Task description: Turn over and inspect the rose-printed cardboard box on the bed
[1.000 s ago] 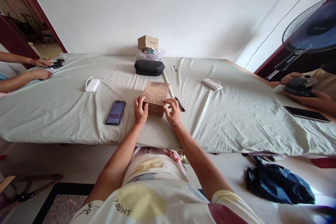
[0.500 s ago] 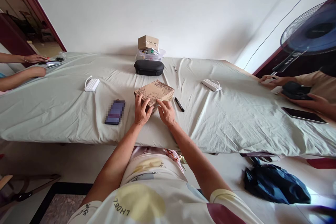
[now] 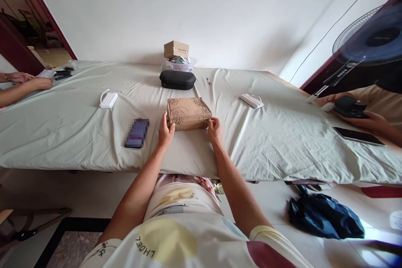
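Note:
A brown cardboard box [image 3: 189, 113] with black scribbled loops on its faces sits in front of me on the cloth-covered table [image 3: 191, 150]. My left hand [image 3: 166, 130] is closed on its left near corner, thumb on the front face and fingers along the side. At the right near corner, my right hand [image 3: 215, 130] pinches the box's edge between thumb and fingers. The box's long front side faces me. Left of my left hand lies a phone [image 3: 137, 133] with a blurred-out screen. The black marker is out of sight.
Behind the box are a black zip case [image 3: 177, 80], a plastic tub [image 3: 179, 65] and a smaller carton [image 3: 176, 49]. White power banks [image 3: 109, 99] lie to both sides. Co-workers' hands [image 3: 40, 83] show at left, and another's [image 3: 373, 121] at right by a tablet [image 3: 358, 136].
The box has turned so its long side faces me and shifted slightly right. My hands moved from its near corner apart to its two sides. The marker has gone from view.

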Motion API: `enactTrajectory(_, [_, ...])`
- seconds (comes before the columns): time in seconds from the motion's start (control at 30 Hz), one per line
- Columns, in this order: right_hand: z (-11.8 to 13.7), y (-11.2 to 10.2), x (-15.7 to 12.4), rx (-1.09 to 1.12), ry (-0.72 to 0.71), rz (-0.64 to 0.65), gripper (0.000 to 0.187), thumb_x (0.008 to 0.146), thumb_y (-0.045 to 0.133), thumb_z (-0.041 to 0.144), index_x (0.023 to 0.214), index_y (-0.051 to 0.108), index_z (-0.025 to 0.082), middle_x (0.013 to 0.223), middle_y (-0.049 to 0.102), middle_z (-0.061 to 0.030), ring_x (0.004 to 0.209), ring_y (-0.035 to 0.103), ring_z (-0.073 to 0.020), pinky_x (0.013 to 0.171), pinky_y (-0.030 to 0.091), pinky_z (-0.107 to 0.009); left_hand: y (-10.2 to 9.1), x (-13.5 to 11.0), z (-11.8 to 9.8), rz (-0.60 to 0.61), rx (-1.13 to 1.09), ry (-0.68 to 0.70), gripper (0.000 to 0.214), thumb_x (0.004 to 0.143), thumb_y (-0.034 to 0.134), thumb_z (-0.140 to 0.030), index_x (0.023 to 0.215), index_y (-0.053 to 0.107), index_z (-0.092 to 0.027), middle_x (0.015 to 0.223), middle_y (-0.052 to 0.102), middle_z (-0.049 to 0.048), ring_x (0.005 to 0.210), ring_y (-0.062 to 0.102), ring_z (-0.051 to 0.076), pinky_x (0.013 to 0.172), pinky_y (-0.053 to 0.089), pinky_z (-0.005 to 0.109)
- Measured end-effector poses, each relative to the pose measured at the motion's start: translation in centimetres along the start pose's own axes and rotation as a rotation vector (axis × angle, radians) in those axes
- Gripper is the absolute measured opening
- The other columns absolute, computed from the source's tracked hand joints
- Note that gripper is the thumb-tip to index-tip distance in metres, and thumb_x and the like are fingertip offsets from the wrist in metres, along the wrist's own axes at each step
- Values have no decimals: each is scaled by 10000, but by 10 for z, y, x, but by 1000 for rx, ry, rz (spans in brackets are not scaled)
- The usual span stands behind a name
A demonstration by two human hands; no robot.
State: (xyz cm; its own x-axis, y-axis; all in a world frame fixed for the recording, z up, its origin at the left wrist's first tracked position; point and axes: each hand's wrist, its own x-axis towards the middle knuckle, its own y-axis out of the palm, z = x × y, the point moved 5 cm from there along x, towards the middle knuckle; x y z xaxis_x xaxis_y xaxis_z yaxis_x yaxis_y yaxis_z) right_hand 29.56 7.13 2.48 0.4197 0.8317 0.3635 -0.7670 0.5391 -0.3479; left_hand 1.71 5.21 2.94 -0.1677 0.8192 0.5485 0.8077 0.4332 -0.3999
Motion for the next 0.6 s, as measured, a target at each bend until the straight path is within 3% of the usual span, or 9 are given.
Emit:
enactTrajectory(0.1, [0,8,-4,-135,-44,63,325,904,539,391,1143,654,203,1008,720,-104,934,652,-267,896,526,-439,4,-1,6,125,190,-177,447,933,576,-194,1373,558,-119,1251,733,202,1186,712,304,1022,562,419])
enactTrajectory(0.2, [1,13,-9,-277,-92,87,444,825,594,320,1256,623,215,1060,717,-116,1017,643,-309,955,517,-498,2,-1,2,176,374,-179,253,922,609,-200,1163,643,-128,1164,746,214,1183,705,339,1039,526,446])
enactTrajectory(0.33, [3,14,-12,-290,-146,94,480,821,579,299,1293,620,226,1017,718,-101,989,647,-307,940,531,-501,2,-1,4,180,407,-173,214,933,594,-210,1126,649,-134,1125,753,212,1134,720,344,1014,525,457])
enactTrajectory(0.47, [17,9,-14,-141,-230,23,466,867,575,345,1312,615,209,940,687,-71,931,649,-263,911,542,-450,-5,1,9,-22,266,-127,359,951,567,-250,1287,611,-130,1214,739,211,1148,714,323,1018,533,452])
enactTrajectory(0.6, [42,-8,-22,119,-391,-146,422,958,554,397,1347,572,233,891,633,-12,877,634,-194,925,537,-407,-22,-1,-1,-308,78,88,430,1039,460,-414,1361,579,-156,1177,734,172,1082,715,264,990,548,412])
